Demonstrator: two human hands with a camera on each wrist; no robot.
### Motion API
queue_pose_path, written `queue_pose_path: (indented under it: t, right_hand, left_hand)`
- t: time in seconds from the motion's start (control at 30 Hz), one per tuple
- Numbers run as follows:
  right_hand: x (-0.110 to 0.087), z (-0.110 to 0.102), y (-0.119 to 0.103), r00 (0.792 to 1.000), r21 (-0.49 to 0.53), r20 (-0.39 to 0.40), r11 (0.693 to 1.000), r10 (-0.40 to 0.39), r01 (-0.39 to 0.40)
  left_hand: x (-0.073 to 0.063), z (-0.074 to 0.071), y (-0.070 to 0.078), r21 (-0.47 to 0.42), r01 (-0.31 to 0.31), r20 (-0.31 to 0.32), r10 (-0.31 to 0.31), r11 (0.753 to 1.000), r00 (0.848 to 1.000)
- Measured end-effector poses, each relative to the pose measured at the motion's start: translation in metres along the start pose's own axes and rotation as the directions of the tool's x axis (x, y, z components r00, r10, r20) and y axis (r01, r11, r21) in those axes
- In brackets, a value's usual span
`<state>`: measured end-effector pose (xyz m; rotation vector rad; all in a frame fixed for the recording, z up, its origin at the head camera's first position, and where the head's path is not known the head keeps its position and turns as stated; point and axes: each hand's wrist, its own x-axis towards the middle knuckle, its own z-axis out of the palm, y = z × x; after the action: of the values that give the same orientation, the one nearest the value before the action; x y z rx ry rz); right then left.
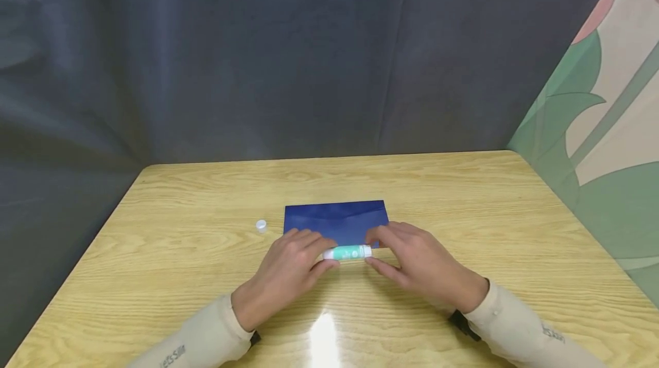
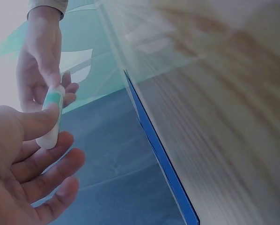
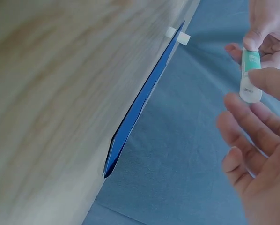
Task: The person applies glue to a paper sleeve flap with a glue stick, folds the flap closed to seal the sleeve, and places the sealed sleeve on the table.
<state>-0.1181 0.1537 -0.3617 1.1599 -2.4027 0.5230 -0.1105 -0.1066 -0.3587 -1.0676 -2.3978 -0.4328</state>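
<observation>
A green and white glue stick [image 1: 348, 252] lies level in the air between my two hands, above the table near the front edge of a blue envelope [image 1: 332, 219]. My left hand [image 1: 293, 260] pinches its left white end between thumb and fingers. At the other white end, my right hand [image 1: 419, 260] grips with thumb and forefinger, its remaining fingers loosely bent in the right wrist view. A small white cap [image 1: 261, 224] sits on the table left of the envelope, apart from both hands.
The wooden table [image 1: 180, 253] shows a bright glare spot near its front. Behind it hangs a dark cloth [image 1: 278, 59], and a floral-patterned surface [image 1: 607, 145] runs along the right side.
</observation>
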Motion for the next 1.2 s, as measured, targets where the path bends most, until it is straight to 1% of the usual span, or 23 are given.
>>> queue_pose_path:
  t: [0.17,0.3,0.6,0.7,0.87,1.03,1.2]
  right_hand:
    - [-0.0021,0.0003,-0.0021,0.998,-0.009,0.053,0.999,0.039,-0.039]
    - [-0.0024,0.0004,-0.0031,0.995,-0.026,0.089,0.999,0.045,-0.043]
    - [-0.0017,-0.0005,-0.0041,0.991,-0.009,0.119,0.998,0.066,-0.065]
    - [-0.0019,-0.0001,-0.0043,0.991,-0.005,0.111,0.997,0.071,-0.071]
    - [-0.0027,0.0008,-0.0045,0.990,0.002,0.111,0.996,0.089,-0.090]
    - [-0.0021,0.0002,-0.0046,0.987,0.010,0.125,0.994,0.104,-0.106]
    - [-0.0018,-0.0005,-0.0042,0.986,0.012,0.130,0.994,0.107,-0.109]
  left_hand:
    - [0.0007,0.0012,0.0023,-0.006,-0.002,-0.037,0.002,1.000,0.999]
    - [0.0011,0.0017,0.0034,0.006,-0.012,-0.071,0.012,1.000,0.997]
    - [0.0024,0.0015,0.0041,-0.013,-0.001,-0.106,0.000,1.000,0.994]
    - [0.0029,0.0005,0.0040,-0.015,0.001,-0.118,-0.003,1.000,0.993]
    - [0.0025,0.0003,0.0034,-0.013,-0.012,-0.121,0.011,1.000,0.993]
    - [0.0020,0.0004,0.0024,-0.006,-0.043,-0.116,0.042,0.999,0.992]
    - [0.0025,-0.0006,0.0022,0.002,-0.060,-0.099,0.060,0.998,0.993]
